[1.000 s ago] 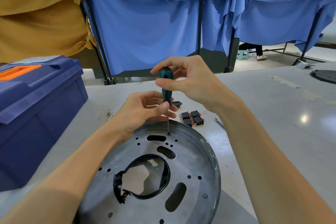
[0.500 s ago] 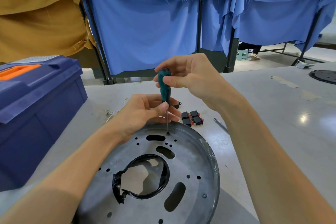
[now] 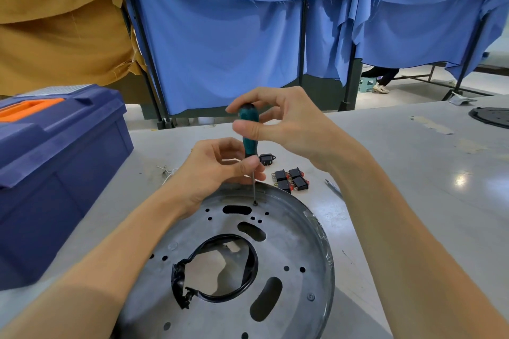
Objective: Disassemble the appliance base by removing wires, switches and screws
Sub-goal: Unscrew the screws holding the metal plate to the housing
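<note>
Right hand pinches the handle of an upright screwdriver; left hand pinches its shaft, the tip on a screw in the appliance base on the surface.

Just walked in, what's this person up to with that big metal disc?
A person is taking apart a round metal base on a grey table. Their right hand pinches the top of a green screwdriver, while the left hand steadies its lower end. The tip sits on a screw near the base's far edge. Several black switches lie loose beyond.
</note>
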A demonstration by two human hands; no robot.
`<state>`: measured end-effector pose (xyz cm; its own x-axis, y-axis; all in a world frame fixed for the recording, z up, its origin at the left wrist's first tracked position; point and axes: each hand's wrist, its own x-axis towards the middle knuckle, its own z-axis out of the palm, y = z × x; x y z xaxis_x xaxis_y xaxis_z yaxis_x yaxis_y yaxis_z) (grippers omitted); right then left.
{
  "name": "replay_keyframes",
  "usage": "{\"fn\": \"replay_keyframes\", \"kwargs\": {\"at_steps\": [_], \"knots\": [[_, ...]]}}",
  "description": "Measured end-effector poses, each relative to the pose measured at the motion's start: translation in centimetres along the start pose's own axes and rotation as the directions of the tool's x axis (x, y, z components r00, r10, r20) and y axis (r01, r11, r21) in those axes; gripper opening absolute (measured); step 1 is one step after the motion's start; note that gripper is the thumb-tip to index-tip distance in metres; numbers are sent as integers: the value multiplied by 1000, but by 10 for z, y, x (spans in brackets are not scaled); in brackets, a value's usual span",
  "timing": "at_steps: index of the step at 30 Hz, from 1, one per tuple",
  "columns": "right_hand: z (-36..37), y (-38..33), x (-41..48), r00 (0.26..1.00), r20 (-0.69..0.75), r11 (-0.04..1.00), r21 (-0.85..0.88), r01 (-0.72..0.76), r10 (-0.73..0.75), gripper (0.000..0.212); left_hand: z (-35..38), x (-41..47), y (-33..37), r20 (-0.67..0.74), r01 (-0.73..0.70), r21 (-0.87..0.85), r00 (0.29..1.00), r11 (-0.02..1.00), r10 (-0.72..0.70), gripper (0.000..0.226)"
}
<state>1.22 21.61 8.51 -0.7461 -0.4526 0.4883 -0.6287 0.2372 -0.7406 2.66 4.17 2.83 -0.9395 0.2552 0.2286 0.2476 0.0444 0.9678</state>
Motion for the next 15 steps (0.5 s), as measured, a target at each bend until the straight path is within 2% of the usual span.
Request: {"fn": "replay_keyframes", "kwargs": {"at_steps": [2, 5, 7, 11, 15], "knots": [[1, 0, 0, 1000, -7, 999, -30, 19, -19, 20, 0, 0, 1, -8, -4, 9, 1000, 1000, 4, 52], [-3, 2, 3, 999, -27, 1000, 23, -16, 17, 30, 0, 0, 0, 38, 2, 19, 999, 1000, -2, 30], [-5, 3, 2, 1000, -7, 997, 76, -30, 30, 29, -1, -1, -1, 40, 7, 9, 999, 1000, -7, 29], [1, -1, 0, 1000, 19, 1000, -1, 2, -2, 19, 0, 0, 0, -11, 8, 12, 1000, 1000, -8, 57], [-2, 1, 2, 999, -32, 1000, 11, -11, 11, 26, 0, 0, 0, 82, 16, 18, 996, 1000, -18, 34]]}}
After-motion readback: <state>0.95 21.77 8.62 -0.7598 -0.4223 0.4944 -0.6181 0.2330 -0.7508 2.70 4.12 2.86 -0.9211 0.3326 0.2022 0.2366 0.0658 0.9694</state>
